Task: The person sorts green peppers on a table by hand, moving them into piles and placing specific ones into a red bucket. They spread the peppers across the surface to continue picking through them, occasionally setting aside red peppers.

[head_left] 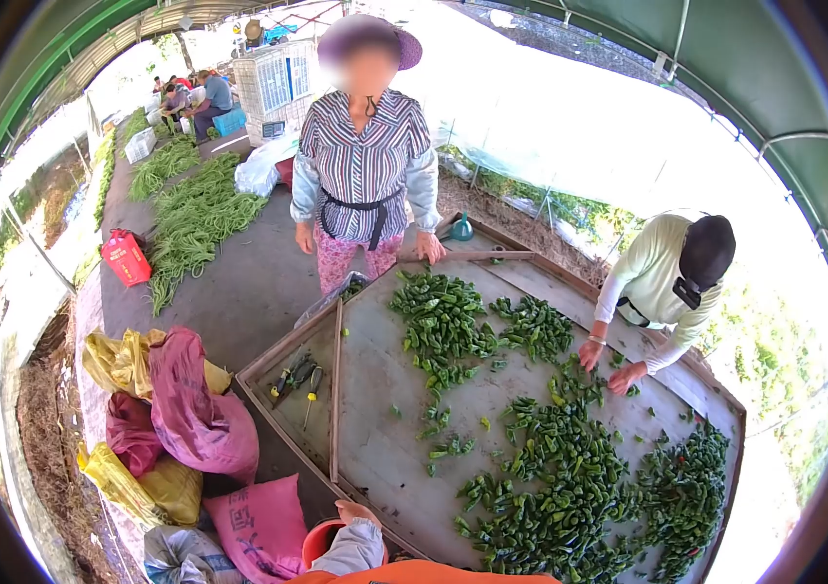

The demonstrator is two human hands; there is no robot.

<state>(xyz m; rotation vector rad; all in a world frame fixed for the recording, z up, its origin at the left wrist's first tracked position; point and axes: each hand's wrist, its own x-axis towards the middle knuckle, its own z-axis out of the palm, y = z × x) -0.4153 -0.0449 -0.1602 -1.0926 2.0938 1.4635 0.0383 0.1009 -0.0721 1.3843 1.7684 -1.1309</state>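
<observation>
My left hand (356, 512) shows at the bottom edge, in a grey-white sleeve, resting on the near rim of a large wooden sorting table (375, 428). Its fingers are too small to read. My right hand is out of view. Several heaps of green peppers (550, 487) lie spread across the table, the nearest heap to the right of my hand. A narrow side compartment (302, 384) on the table's left holds a few small hand tools.
A person in a striped shirt (365, 165) stands at the far end with a hand on the rim. Another person in a pale long-sleeved top (652, 277) sorts peppers at the right. Pink and yellow sacks (190, 409), a red bucket (321, 540) and a red canister (127, 258) sit left. Green stalks (195, 219) cover the ground.
</observation>
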